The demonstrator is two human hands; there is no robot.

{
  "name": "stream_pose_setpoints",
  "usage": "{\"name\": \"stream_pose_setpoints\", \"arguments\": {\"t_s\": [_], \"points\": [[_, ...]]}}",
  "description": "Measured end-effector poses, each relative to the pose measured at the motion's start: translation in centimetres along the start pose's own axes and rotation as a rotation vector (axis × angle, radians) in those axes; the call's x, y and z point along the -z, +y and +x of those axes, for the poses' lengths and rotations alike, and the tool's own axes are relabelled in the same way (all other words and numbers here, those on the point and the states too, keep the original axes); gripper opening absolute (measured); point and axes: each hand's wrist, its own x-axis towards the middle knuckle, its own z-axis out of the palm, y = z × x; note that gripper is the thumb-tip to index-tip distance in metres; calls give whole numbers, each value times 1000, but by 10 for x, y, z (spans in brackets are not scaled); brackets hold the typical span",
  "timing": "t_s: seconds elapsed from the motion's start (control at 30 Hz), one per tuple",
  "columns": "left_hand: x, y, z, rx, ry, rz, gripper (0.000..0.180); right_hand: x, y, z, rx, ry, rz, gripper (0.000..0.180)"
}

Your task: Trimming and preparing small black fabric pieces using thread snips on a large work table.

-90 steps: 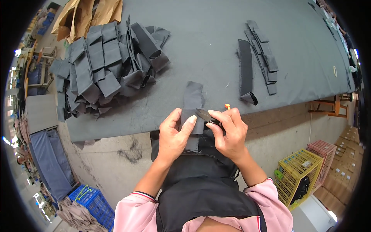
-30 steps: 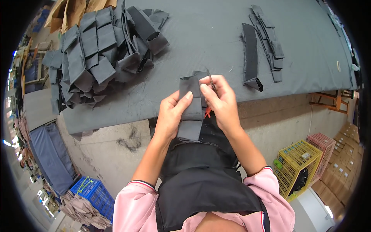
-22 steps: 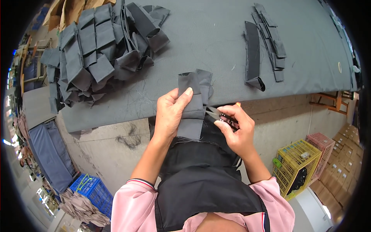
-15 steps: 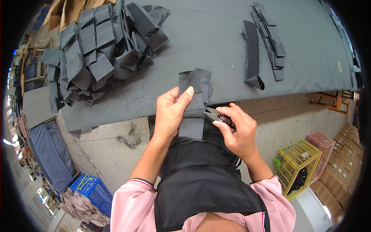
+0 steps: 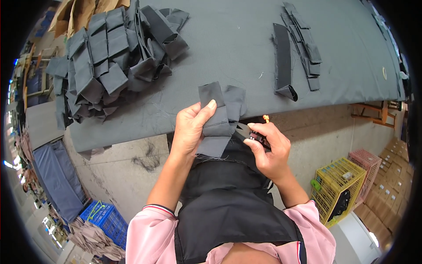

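My left hand (image 5: 192, 127) pinches a dark grey sewn fabric strip (image 5: 216, 116), thumb on top, at the near edge of the table. Frayed threads hang from the strip's lower end, and another grey flap sticks out on its right side. In my right hand (image 5: 271, 147) is a pair of small black thread snips (image 5: 243, 130), the blades parted and pointing left at the strip's right edge. Whether a thread lies between the blades is too small to tell.
A big heap of grey fabric strips (image 5: 103, 57) lies at the table's left. Several more strips (image 5: 285, 59) lie at the right on the grey-covered table (image 5: 228, 48). Below stand a blue crate (image 5: 107, 222), a yellow crate (image 5: 336, 187) and stacked cartons (image 5: 389, 193).
The fabric strip has tilted and shifted slightly left with my left hand, its right flap spreading apart from it. The snips' blades now sit a little away from the edge.
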Motion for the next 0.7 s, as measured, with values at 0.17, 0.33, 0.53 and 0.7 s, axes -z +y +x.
{"name": "stream_pose_setpoints", "arguments": {"t_s": [0.17, 0.33, 0.53, 0.7], "points": [[3, 0, -1, 23, -40, -47, 17, -8, -1, 4, 23, 3, 43, 29], [-1, 0, -2, 34, -26, -46, 17, -12, -2, 3, -100, -27, 192, 25], [-6, 1, -6, -32, 14, 19, 17, -10, -4, -2, -202, -55, 187, 22], [-16, 5, -13, -149, 93, 110, 23, -9, 2, -9, -561, -69, 742, 18]]}}
